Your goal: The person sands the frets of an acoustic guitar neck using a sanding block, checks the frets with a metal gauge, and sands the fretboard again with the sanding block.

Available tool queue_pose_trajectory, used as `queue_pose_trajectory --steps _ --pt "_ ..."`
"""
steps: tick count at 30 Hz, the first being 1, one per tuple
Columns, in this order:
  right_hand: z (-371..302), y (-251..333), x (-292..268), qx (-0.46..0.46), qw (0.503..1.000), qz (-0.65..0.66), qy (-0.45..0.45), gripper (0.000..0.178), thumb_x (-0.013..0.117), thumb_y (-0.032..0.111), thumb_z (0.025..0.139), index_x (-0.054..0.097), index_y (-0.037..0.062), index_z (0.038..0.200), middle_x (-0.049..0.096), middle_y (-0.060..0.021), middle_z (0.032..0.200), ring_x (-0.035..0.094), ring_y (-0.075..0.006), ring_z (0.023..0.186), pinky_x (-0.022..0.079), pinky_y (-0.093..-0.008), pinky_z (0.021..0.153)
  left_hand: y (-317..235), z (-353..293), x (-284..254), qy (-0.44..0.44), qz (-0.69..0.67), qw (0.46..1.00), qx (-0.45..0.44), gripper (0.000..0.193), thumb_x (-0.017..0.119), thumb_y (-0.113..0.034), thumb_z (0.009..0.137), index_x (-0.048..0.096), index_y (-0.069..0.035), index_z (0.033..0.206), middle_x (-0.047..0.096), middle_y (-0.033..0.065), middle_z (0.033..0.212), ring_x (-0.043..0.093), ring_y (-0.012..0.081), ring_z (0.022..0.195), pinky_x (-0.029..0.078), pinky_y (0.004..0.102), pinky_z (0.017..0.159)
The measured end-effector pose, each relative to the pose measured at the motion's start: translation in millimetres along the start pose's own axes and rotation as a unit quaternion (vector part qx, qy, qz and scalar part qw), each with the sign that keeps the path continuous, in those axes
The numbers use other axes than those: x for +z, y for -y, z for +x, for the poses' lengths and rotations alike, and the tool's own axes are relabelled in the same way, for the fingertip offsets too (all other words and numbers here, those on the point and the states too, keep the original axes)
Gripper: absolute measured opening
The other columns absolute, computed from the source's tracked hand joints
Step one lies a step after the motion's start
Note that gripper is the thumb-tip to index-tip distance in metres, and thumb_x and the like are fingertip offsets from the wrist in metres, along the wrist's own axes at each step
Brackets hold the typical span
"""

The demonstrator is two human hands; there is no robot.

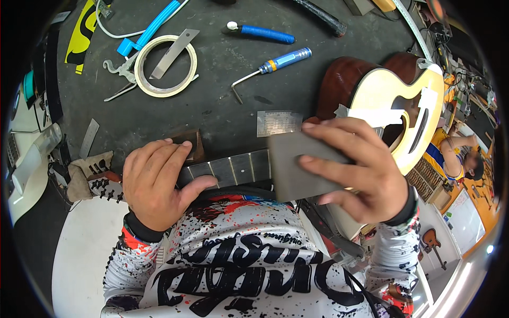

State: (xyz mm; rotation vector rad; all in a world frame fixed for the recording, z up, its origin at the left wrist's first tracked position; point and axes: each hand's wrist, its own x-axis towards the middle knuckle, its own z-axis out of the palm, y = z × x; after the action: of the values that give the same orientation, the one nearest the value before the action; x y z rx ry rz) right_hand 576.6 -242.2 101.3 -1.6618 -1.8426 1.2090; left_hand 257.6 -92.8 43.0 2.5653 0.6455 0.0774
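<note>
An acoustic guitar lies across the bench in front of me, its pale-topped body (379, 87) at the right and its dark fretboard (238, 167) running left. My left hand (154, 177) is wrapped round the neck near the headstock (106, 188), thumb along the near side. A flat grey rectangular block (297, 169) sits over the upper part of the fretboard. My right hand (366, 169) grips this block with fingers spread across its top and thumb at the near edge. White tape (371, 114) covers part of the guitar top by the soundhole. What the block's underside touches is hidden.
Beyond the neck lie a thin metal plate (277, 124), a bent-tip screwdriver-handled tool (283, 61), a blue-handled tool (268, 34) and a masking tape roll (140, 66) with a steel strip (174, 54). A brown block (197, 140) stands by the neck. Another person (453, 151) is at far right.
</note>
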Motion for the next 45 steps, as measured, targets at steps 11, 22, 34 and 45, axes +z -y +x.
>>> queue_pose_trajectory --steps 11,22,34,45 --pt "9.1 -0.5 -1.7 -0.035 0.999 0.028 0.005 0.052 0.078 0.034 0.084 0.073 0.0016 0.124 0.060 -0.0278 0.139 0.059 -0.0428 0.118 0.047 -0.0524 0.102 -0.9 0.7 0.5 0.007 -0.004 1.000 -0.008 0.061 0.083 -0.049 0.075 0.072 -0.002 0.113 0.072 0.0112 0.106 0.067 0.0322 0.105 0.048 0.0436 0.090" --pt "6.4 -7.7 -9.5 -0.006 0.999 0.043 -0.009 0.052 0.077 0.038 0.086 0.073 0.0023 0.124 0.062 -0.0282 0.136 0.060 -0.0435 0.117 0.046 -0.0522 0.100 1.6 -0.1 -0.7 0.018 -0.008 1.000 -0.010 0.059 0.083 -0.047 0.075 0.072 -0.002 0.111 0.071 0.0117 0.105 0.067 0.0327 0.104 0.048 0.0436 0.090" --pt "-96.7 -34.5 -33.8 0.118 0.986 0.034 -0.109 0.067 0.078 0.055 0.083 0.072 0.0051 0.127 0.062 -0.0298 0.137 0.056 -0.0438 0.123 0.038 -0.0535 0.107 0.1 2.2 -1.9 0.035 -0.006 0.999 -0.004 0.060 0.082 -0.048 0.076 0.072 -0.001 0.112 0.071 0.0125 0.106 0.067 0.0334 0.102 0.048 0.0440 0.089" --pt "-182.0 -42.6 -1.7 0.182 0.935 0.163 -0.258 0.082 0.075 0.058 0.089 0.056 0.0052 0.148 0.047 -0.0359 0.149 0.046 -0.0435 0.140 0.033 -0.0528 0.117 -4.0 8.0 -2.9 0.032 0.021 0.999 0.029 0.073 0.080 -0.058 0.074 0.071 -0.002 0.120 0.071 0.0106 0.106 0.067 0.0317 0.102 0.048 0.0439 0.088"
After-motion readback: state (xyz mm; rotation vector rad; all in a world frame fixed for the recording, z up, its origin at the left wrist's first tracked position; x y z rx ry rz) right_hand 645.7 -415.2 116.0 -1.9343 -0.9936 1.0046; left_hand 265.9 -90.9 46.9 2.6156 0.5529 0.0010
